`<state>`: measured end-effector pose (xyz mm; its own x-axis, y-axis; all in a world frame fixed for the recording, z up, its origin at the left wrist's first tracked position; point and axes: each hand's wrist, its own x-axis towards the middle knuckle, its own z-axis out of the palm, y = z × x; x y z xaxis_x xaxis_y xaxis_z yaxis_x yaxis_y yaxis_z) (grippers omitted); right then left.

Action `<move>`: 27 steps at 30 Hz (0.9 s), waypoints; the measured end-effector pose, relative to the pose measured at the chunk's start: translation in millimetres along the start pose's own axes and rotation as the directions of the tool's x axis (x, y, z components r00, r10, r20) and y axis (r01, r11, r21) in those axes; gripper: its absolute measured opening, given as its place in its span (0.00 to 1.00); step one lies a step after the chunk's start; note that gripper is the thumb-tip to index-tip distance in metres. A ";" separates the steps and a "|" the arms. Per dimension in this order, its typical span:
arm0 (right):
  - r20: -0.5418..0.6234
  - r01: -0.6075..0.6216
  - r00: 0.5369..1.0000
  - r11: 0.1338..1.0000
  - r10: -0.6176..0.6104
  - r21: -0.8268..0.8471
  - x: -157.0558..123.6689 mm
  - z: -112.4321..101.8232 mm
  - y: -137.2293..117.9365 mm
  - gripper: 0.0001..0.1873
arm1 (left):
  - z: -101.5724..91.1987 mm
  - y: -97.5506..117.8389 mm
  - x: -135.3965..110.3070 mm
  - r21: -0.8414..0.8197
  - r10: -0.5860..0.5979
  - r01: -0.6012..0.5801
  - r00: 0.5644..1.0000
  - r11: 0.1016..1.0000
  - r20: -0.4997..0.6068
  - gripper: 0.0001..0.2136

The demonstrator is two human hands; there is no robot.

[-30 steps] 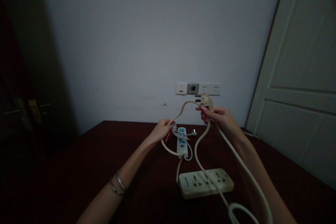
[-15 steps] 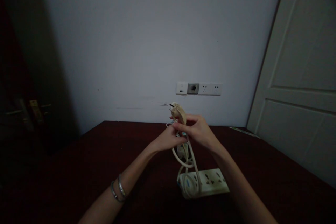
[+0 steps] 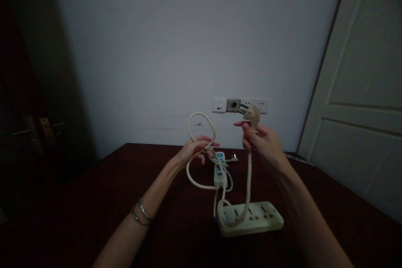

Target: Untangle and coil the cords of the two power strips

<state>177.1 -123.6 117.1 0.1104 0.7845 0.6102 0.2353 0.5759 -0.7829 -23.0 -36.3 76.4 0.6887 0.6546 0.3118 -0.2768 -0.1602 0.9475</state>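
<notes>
My right hand (image 3: 264,144) is raised above the table and grips a cream plug (image 3: 252,116), prongs pointing left toward the wall. Its cream cord (image 3: 249,184) hangs down to a large cream power strip (image 3: 254,219) lying on the dark red table (image 3: 94,201). My left hand (image 3: 194,150), bracelets on its wrist, is closed on a loop of the same cord (image 3: 201,123), which arches above the fingers and sags below them. Behind the hands a smaller white power strip (image 3: 220,169) with blue labels lies on the table with its own thin cable.
A row of wall sockets (image 3: 240,105) is set in the white wall just behind the plug. A white panelled door (image 3: 364,92) stands at the right. A dark door with a brass handle (image 3: 47,130) is at the left.
The hands came together half a second ago and have parted again. The right hand lifted the plug up and right; a cord loop now stands above the left hand.
</notes>
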 end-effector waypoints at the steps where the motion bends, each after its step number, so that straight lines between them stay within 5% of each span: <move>1: -0.057 0.001 0.998 1.000 -0.002 -0.023 3.4 -8.2 3.8 0.24 | -8.4 0.0 0.8 -0.007 -0.030 0.030 0.999 1.000 0.023 0.17; 6: -0.211 -0.035 0.975 0.884 -0.072 -0.466 12.9 -30.5 27.8 0.23 | -29.9 -8.2 3.9 -0.018 -0.087 0.090 0.987 0.996 0.132 0.21; 9: -0.138 -0.018 0.987 0.809 -0.078 -0.588 9.9 -24.4 35.8 0.29 | -25.1 -9.1 3.3 0.015 -0.120 0.119 0.981 0.993 0.155 0.22; 13: 0.177 0.158 0.982 0.800 -0.066 -0.579 1.4 -6.6 34.8 0.28 | -11.6 -2.5 -1.0 0.072 -0.170 0.159 0.967 0.985 0.191 0.23; 18: 0.328 0.210 0.943 0.870 -0.059 -0.446 -3.7 12.0 25.6 0.26 | -3.1 1.2 -3.8 0.109 -0.207 0.190 0.961 0.976 0.184 0.28; 23: 0.313 0.294 0.932 0.883 -0.181 -0.366 -6.4 25.0 18.0 0.18 | -5.3 -0.8 -1.2 0.110 -0.186 0.170 0.970 0.979 0.159 0.28; 27: 0.217 0.358 0.932 0.833 -0.290 -0.422 -9.0 40.0 27.5 0.11 | -1.9 -5.9 -0.6 0.161 -0.286 0.264 0.949 0.951 0.130 0.22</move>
<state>143.9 -105.6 85.2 -0.1751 0.6138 0.7698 0.6427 0.6636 -0.3829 -23.1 -34.4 70.5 0.8199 0.5715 0.0343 0.0270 -0.0986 0.9948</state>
